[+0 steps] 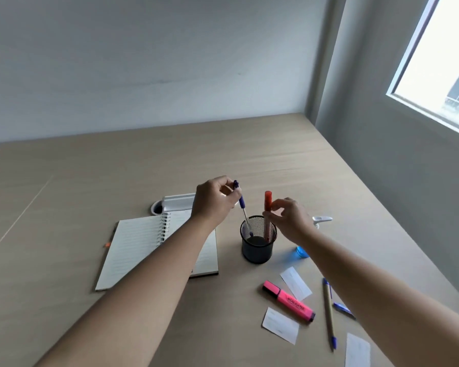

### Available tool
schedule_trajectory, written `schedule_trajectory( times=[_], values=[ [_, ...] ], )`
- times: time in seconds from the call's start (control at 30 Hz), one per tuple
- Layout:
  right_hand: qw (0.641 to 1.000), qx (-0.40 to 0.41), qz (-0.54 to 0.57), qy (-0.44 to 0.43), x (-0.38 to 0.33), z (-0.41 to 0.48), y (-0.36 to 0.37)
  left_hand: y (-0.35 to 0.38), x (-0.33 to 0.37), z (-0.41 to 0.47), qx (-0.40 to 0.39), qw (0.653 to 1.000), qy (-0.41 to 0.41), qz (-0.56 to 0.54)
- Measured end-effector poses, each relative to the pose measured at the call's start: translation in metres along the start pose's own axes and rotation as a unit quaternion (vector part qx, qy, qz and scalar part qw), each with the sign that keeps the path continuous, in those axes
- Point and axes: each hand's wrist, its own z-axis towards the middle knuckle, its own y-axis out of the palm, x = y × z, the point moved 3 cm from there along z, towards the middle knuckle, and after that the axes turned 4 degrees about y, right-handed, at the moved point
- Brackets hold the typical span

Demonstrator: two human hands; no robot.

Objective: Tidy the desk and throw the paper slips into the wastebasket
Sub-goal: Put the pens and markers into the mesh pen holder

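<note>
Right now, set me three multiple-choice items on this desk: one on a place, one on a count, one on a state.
1. Where does the pink highlighter lie?
A. in the cup
B. on the desk between two slips
C. on the notebook

2. How many paper slips show on the desk?
A. one
B. three
C. six

3. How is the notebook?
A. open
B. shut
C. standing on edge

Key: 1 B, it lies flat between slips and. 2 B, a third lies at the bottom edge. 3 A, lined pages show on both sides of the spiral.
</note>
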Motion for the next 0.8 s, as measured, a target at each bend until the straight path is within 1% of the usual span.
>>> schedule_trajectory(
  times=[0.17,0.23,0.3,0.4,0.47,0.53,0.6,0.67,0.7,0.73,0.8],
  values=[
    [0.996,-0.037,-0.083,-0.009,0.028,0.008,0.025,0.054,-0.047,-0.003,-0.093,0.994,-0.048,0.031],
    [0.993,-0.049,-0.105,-0.006,0.031,0.005,0.028,0.064,-0.057,-0.008,-0.113,0.990,-0.066,0.044],
    [0.994,-0.045,-0.102,-0.005,0.032,0.003,0.029,0.068,-0.063,-0.009,-0.110,0.989,-0.080,0.058],
    [0.997,-0.007,-0.068,-0.021,0.032,-0.005,0.025,0.063,-0.063,-0.011,-0.084,0.990,-0.081,0.073],
    [0.997,0.032,-0.050,-0.047,0.033,-0.016,0.016,0.056,-0.055,-0.019,-0.050,0.993,-0.052,0.093],
    [0.995,0.063,-0.032,-0.073,0.034,-0.033,0.003,0.051,-0.043,-0.035,-0.020,0.992,0.006,0.121],
    [0.994,0.089,-0.020,-0.068,0.044,-0.053,-0.013,0.054,-0.033,-0.060,-0.014,0.987,0.078,0.138],
    [0.994,0.109,-0.025,-0.007,0.066,-0.074,-0.026,0.067,-0.026,-0.088,-0.062,0.974,0.146,0.163],
    [0.993,0.111,-0.030,0.033,0.079,-0.083,-0.030,0.077,-0.025,-0.099,-0.114,0.963,0.163,0.180],
    [0.991,0.105,-0.039,0.073,0.094,-0.092,-0.031,0.088,-0.025,-0.109,-0.180,0.950,0.159,0.198],
    [0.986,0.066,-0.080,0.132,0.116,-0.109,-0.028,0.108,-0.031,-0.122,-0.304,0.907,0.122,0.264]
  ],
)
